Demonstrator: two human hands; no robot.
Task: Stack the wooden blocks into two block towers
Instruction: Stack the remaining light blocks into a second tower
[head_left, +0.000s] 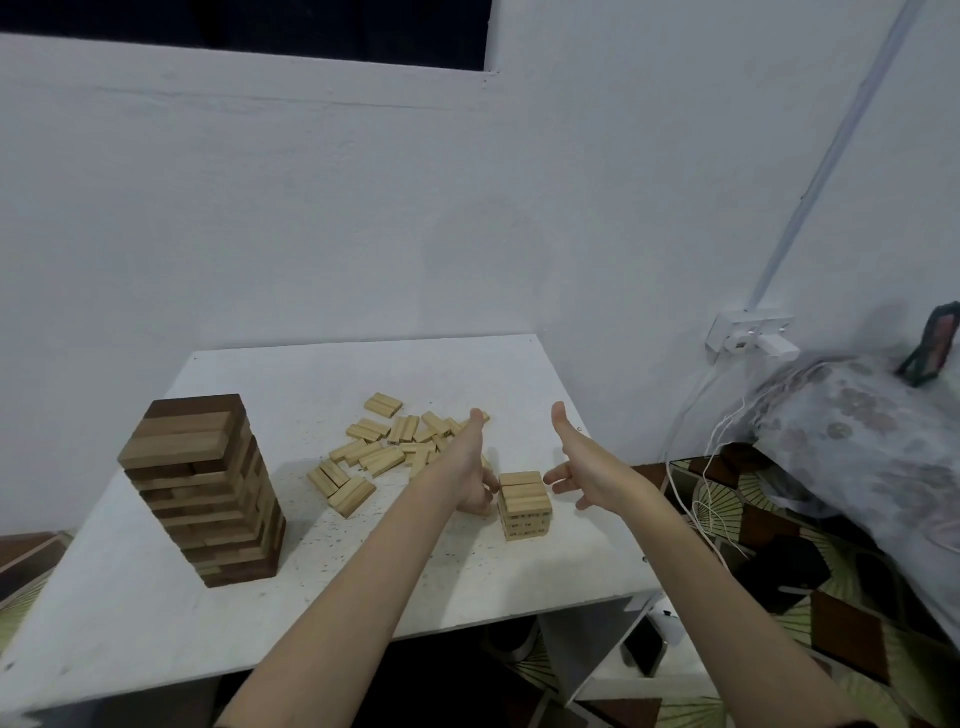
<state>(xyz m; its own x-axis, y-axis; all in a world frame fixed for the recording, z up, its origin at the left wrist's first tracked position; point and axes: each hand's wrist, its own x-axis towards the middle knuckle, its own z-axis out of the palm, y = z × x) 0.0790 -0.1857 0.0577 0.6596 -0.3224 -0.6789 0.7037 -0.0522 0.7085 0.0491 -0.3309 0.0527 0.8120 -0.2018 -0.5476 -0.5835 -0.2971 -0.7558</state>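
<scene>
A tall tower of dark and light wooden blocks (205, 488) stands on the left of the white table (156, 613). A short tower of pale small blocks (523, 505) stands right of centre. My left hand (470, 467) is at the short tower's left side, thumb up, fingertips touching its upper blocks. My right hand (584, 462) is open just right of the tower, thumb raised, fingertips a little apart from it. Several loose pale blocks (382, 449) lie scattered behind and to the left of my left hand.
A white wall closes the back of the table. On the right are a wall socket with a charger (750, 338), white cables (696, 467) hanging down, and a patterned cloth bundle (857, 426). The table's right edge lies close to the short tower.
</scene>
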